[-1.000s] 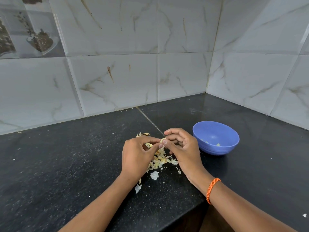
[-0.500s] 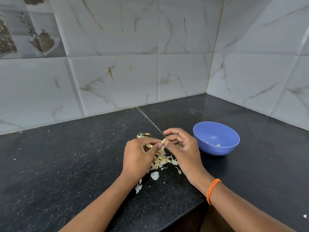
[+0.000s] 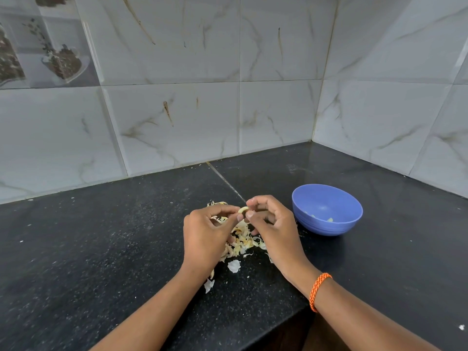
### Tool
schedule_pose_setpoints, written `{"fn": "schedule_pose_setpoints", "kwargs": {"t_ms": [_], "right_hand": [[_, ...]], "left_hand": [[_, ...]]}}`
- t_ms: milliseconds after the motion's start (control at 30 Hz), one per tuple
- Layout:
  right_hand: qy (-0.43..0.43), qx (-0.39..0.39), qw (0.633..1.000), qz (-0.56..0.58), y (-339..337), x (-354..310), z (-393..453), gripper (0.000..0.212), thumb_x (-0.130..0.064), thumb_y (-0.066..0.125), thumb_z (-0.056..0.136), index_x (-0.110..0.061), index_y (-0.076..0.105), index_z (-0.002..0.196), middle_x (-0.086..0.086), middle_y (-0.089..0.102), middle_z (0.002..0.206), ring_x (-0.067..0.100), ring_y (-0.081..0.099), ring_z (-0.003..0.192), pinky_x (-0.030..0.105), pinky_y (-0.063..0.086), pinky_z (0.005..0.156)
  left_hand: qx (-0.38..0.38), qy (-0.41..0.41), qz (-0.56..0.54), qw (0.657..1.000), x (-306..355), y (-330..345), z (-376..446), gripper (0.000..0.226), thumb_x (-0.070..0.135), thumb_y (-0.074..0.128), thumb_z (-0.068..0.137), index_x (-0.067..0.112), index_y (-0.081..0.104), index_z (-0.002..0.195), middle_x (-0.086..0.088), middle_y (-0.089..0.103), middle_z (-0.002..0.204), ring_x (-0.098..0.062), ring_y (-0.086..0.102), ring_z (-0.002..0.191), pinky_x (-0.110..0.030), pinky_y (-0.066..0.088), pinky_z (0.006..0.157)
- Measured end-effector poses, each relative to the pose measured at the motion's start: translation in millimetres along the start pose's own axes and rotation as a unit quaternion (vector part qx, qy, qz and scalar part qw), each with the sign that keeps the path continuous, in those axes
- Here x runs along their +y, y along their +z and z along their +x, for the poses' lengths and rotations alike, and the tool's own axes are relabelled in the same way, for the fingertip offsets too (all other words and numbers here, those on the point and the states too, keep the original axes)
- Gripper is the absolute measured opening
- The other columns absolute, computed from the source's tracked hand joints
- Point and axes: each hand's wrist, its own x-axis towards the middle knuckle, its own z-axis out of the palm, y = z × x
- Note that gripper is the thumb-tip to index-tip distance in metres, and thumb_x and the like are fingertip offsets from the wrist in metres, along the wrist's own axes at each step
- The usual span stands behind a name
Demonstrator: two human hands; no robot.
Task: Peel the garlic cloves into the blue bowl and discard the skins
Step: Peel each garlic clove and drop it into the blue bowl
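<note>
Peeling under way: left hand (image 3: 206, 239) and right hand (image 3: 274, 229) both pinch one garlic cloves piece (image 3: 242, 210) between thumb and fingertips.

Clove mostly hidden by fingers; pale, curved. Papery skins (image 3: 240, 243) partly covered beneath hands on speckled black counter (image 3: 101, 249). Smooth round blue bowl (image 3: 326, 210) at 3 o'clock, contents hard to make out.
</note>
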Motion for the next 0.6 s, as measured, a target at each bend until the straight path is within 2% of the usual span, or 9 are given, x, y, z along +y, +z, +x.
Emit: {"fn": "schedule_pose_setpoints", "kwargs": {"t_ms": [133, 333, 500, 600], "right_hand": [[-0.003, 0.006, 1.0, -0.011, -0.7, 0.3, 0.1, 0.008, -0.009, 0.075, 0.097, -0.015, 0.08, 0.096, -0.002, 0.071, 0.104, 0.021, 0.074, 0.091, 0.039, 0.063, 0.068], [0.028, -0.006, 0.999, 0.019, -2.2, -2.6, 0.0, 0.006, -0.008, 0.074, 0.099, -0.011, 0.079, 0.101, 0.007, 0.077, 0.1, 0.015, 0.075, 0.084, 0.026, 0.058, 0.064], [0.046, -0.02, 0.998, 0.035, -4.3, -2.8, 0.8, 0.007, -0.008, 0.073, 0.1, -0.009, 0.078, 0.104, 0.007, 0.08, 0.093, 0.021, 0.077, 0.089, 0.03, 0.061, 0.066], [0.032, -0.026, 0.999, 0.01, -4.7, -3.1, 1.6, 0.006, -0.007, 0.071, 0.101, -0.007, 0.077, 0.104, 0.006, 0.081, 0.089, 0.022, 0.078, 0.086, 0.031, 0.062, 0.065]], "left_hand": [[-0.002, 0.003, 0.002, 1.0, -0.3, 0.5, -0.1, 0.005, 0.03, 0.089, 0.089, 0.027, 0.085, 0.091, 0.008, 0.079, 0.074, -0.019, 0.071, 0.048, -0.021, 0.047, 0.048], [-0.009, 0.028, 0.054, 0.998, -3.6, 1.9, -0.9, 0.005, 0.032, 0.089, 0.09, 0.032, 0.083, 0.088, 0.015, 0.078, 0.076, -0.013, 0.069, 0.049, -0.028, 0.051, 0.051], [-0.006, 0.03, 0.072, 0.997, -4.6, 3.0, -0.7, 0.005, 0.032, 0.087, 0.092, 0.034, 0.084, 0.088, 0.019, 0.078, 0.078, -0.009, 0.069, 0.049, -0.031, 0.053, 0.053], [-0.014, 0.042, 0.069, 0.997, -6.7, 3.9, -0.8, 0.004, 0.03, 0.086, 0.093, 0.034, 0.086, 0.094, 0.022, 0.079, 0.085, -0.006, 0.075, 0.061, -0.038, 0.063, 0.063]]}}
